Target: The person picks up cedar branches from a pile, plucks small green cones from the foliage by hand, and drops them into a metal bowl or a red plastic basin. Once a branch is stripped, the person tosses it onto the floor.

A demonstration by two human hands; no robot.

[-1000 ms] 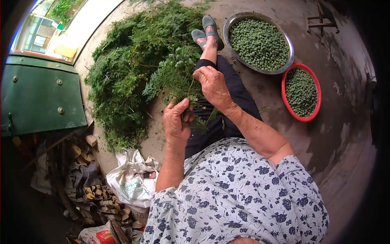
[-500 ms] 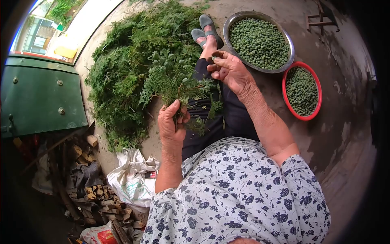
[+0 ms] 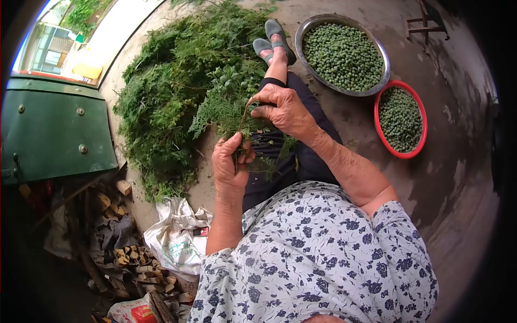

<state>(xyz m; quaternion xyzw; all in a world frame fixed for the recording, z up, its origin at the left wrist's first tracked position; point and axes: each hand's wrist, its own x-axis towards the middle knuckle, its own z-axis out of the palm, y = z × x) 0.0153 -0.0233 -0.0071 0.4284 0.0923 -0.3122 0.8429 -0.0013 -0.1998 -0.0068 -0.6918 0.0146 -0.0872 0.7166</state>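
My left hand (image 3: 230, 159) grips the lower stem of a leafy green sprig (image 3: 229, 102), held upright above my lap. Pale green cones (image 3: 229, 81) cluster near its top. My right hand (image 3: 283, 112) is at the right side of the sprig, with thumb and forefinger brought together by a thin brownish twig. What sits between those fingertips is too small to make out. Behind the sprig lies a big heap of cut green branches (image 3: 156, 102).
A steel basin (image 3: 385, 72) full of green cones stands at the upper right, beside a smaller red basin (image 3: 424, 126) of cones. White sack (image 3: 175, 237) and firewood (image 3: 145, 269) lie at lower left, below a green metal panel (image 3: 54, 129). A small stool (image 3: 426, 27) is at top right.
My right hand has moved down and left, from above my leg to the sprig. The small green piece seen in its fingers earlier is no longer visible. My left hand keeps its hold.
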